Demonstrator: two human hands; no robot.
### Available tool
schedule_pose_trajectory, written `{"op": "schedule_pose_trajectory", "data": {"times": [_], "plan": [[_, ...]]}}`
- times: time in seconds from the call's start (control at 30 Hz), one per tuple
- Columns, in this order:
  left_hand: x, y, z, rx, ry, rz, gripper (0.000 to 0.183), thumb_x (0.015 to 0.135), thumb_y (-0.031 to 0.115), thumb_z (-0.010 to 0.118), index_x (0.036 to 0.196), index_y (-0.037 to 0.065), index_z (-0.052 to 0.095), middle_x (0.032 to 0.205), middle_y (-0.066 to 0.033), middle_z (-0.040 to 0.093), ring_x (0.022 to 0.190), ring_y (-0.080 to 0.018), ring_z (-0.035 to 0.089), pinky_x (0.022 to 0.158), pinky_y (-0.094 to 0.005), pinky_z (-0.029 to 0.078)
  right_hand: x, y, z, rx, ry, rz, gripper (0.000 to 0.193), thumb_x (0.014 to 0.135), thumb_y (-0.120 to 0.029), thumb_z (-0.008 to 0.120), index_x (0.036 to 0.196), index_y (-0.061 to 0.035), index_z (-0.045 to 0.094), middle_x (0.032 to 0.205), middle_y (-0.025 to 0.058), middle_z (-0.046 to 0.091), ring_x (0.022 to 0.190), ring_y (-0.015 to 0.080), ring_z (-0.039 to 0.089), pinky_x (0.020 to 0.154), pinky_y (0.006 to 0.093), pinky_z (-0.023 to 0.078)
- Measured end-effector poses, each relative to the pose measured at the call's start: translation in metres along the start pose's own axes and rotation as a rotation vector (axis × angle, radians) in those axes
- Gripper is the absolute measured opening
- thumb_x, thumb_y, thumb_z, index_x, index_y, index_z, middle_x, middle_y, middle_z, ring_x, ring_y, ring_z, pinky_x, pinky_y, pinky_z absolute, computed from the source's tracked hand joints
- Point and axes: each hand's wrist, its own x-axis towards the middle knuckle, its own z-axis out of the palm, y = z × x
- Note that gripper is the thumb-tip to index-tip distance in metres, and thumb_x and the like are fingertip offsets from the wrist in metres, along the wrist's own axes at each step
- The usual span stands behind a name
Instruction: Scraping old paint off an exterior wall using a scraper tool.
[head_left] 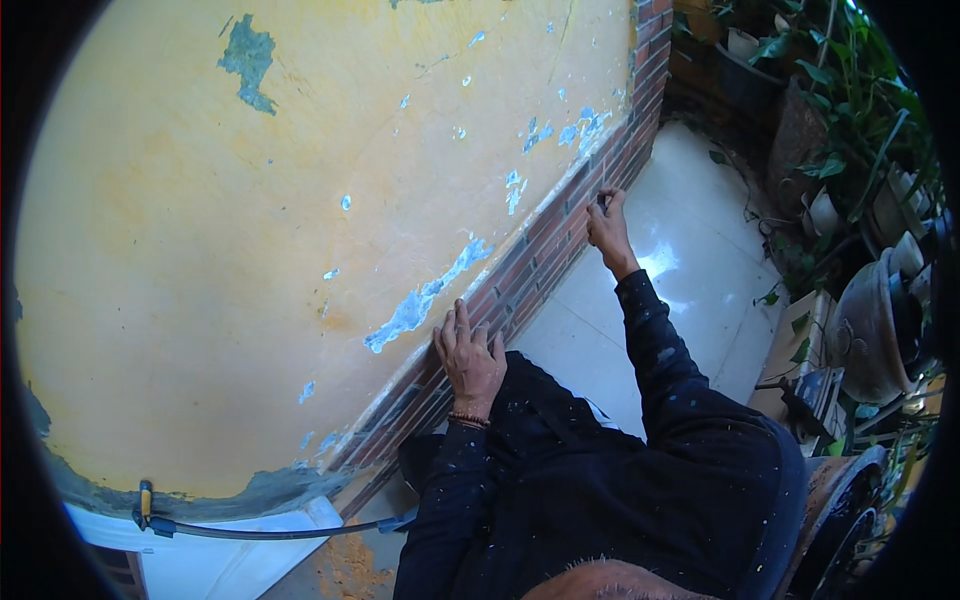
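My left hand (468,358) lies with its fingers stretched out against the top of the red brick band (530,262) at the foot of the yellow wall (230,290). A beaded bracelet (468,419) circles that wrist. Farther along the band, my right hand (610,232) is closed, its fingers pinching a small dark object (602,202) close to the bricks; its kind is too small to make out. Paint has flaked off the wall in places, leaving a long pale bare patch (425,300) just above my left hand.
White floor tiles (690,200) run beside the bricks. Potted plants (850,110) and a large round pot (868,320) crowd the right side. At lower left a dark cable or hose (260,534) stretches from a yellow-and-black fitting (146,500) across a white panel (220,565).
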Motion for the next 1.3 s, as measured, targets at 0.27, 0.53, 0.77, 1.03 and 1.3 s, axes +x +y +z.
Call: {"op": "schedule_pose_trajectory", "data": {"times": [0.27,0.53,0.77,1.03,1.3], "plan": [[0.081,-0.004,-0.013,-0.061,-0.065,0.517,0.051,0.088,0.024,0.074,0.133,0.004,0.064,0.156,-0.0189,0.046,0.145,-0.0384,0.041,0.122,-0.0521,0.030,0.004,-0.053,0.027,0.336,-0.079,-0.085,0.057,0.110,-0.022,0.048,0.163,-0.0100,0.032,0.082,-0.0019,0.048,0.055,0.0053,0.037,0.046,0.0231,0.033],[0.149,-0.007,0.013,0.102,-0.274,0.859,0.068,0.087,0.030,0.074,0.146,0.004,0.052,0.161,-0.0173,0.039,0.154,-0.0341,0.029,0.128,-0.0449,0.022,-0.007,-0.069,0.051,0.177,-0.012,-0.058,0.048,0.111,-0.021,0.047,0.158,-0.0139,0.045,0.077,-0.0037,0.046,0.052,0.0040,0.033,0.042,0.0239,0.030],[0.151,0.002,0.027,0.234,-0.431,0.827,0.073,0.091,0.051,0.065,0.148,0.007,0.052,0.163,-0.0152,0.038,0.157,-0.0299,0.023,0.130,-0.0426,0.015,0.005,-0.073,0.044,0.264,0.027,-0.002,0.048,0.111,-0.022,0.048,0.158,-0.0137,0.045,0.077,-0.0035,0.047,0.050,0.0037,0.033,0.043,0.0222,0.030],[0.155,0.009,0.029,0.294,-0.405,0.842,0.080,0.090,0.060,0.064,0.146,0.004,0.054,0.164,-0.0148,0.037,0.157,-0.0295,0.023,0.130,-0.0422,0.015,0.043,-0.057,0.032,0.351,0.085,-0.023,0.050,0.110,-0.023,0.048,0.159,-0.0135,0.042,0.074,-0.0044,0.047,0.050,0.0037,0.036,0.043,0.0225,0.032],[0.152,0.011,0.033,0.255,-0.407,0.818,0.084,0.089,0.060,0.067,0.150,0.005,0.050,0.164,-0.0140,0.036,0.156,-0.0289,0.025,0.130,-0.0425,0.018,0.053,-0.051,0.007,0.245,0.017,-0.046,0.050,0.109,-0.021,0.048,0.158,-0.0130,0.044,0.075,-0.0042,0.048,0.052,0.0035,0.038,0.043,0.0226,0.034]]}}
